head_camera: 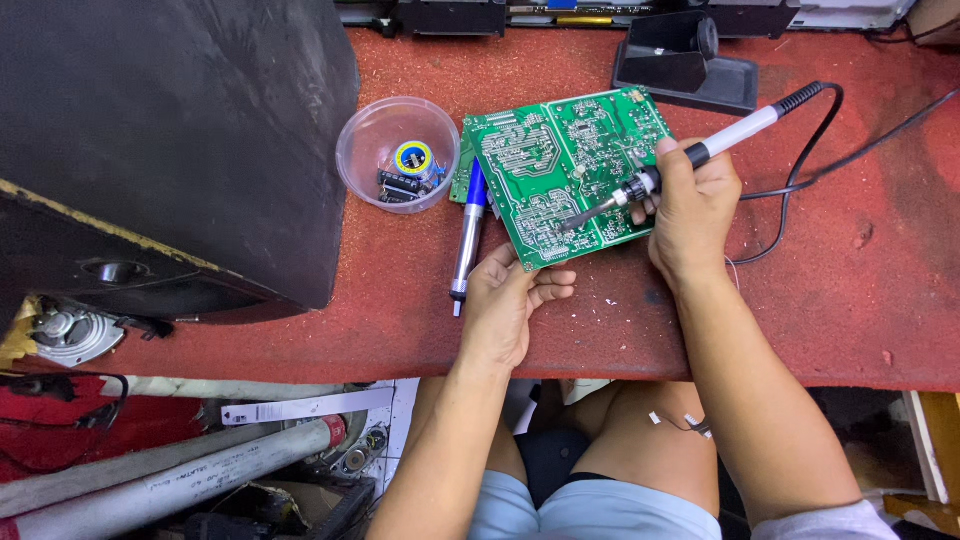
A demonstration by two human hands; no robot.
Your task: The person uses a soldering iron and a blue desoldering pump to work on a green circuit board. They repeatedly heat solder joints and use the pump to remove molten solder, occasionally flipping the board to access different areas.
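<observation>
Two hands are working: our left hand (505, 300) is pinching the green circuit board (565, 170) at its near corner on the red tabletop (800, 300), and our right hand (690, 205), fingers closed, is pressing the soldering iron (680, 165) onto it. We are risking a slipping board, so the hot tip could be bridging tracks or burning our left fingers.

A big black speaker box (170, 140) walls off the left of the red table (830, 300). Just right of it stands a clear plastic bowl (398, 152), then a desoldering pump (468, 240) touching the green circuit board (560, 170). A black iron stand (685, 65) blocks the far edge, and a black cable (800, 180) loops beside it. Open table lies at the right and along the near edge.
</observation>
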